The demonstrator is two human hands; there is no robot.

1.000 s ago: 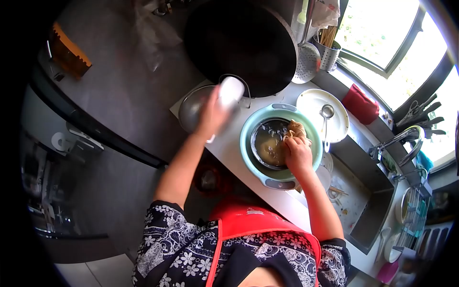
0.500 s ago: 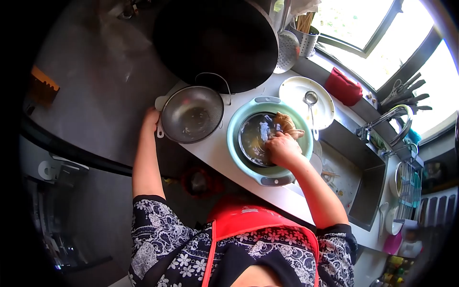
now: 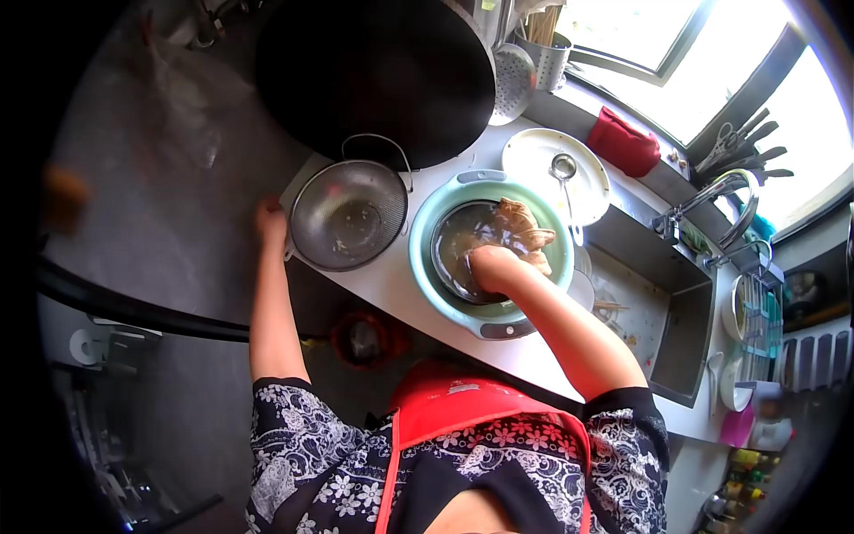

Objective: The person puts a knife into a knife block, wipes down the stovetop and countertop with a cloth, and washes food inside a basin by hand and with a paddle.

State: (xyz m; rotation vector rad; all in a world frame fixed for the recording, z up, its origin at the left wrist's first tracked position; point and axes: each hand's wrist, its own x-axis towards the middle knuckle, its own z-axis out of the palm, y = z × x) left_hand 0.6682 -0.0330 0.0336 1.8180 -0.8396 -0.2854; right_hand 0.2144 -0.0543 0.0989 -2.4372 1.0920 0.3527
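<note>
My right hand (image 3: 491,267) reaches down into cloudy water in a dark round bowl (image 3: 439,258); its fingers are hidden. That bowl sits inside a pale green basin (image 3: 420,258) on the counter. Against the bowl's far right side, just beyond my right hand, lies a tan, wrinkled, folded thing (image 3: 525,224) whose kind I cannot make out. My left hand (image 3: 272,222) is at the left side of a metal mesh strainer (image 3: 347,215), by the counter's edge. Its fingers are too unclear to show whether they hold anything. Small pale bits lie in the strainer.
A large black wok (image 3: 374,80) stands behind the strainer. To the basin's right are a white plate (image 3: 525,156) with a small ladle (image 3: 564,169), a sink (image 3: 685,329) and a faucet (image 3: 743,200). A knife rack (image 3: 743,160) stands by the window.
My right hand has moved left, away from the tan folded thing, and deeper into the water. My left hand has shifted slightly left beside the strainer. The whole view has shifted a little.
</note>
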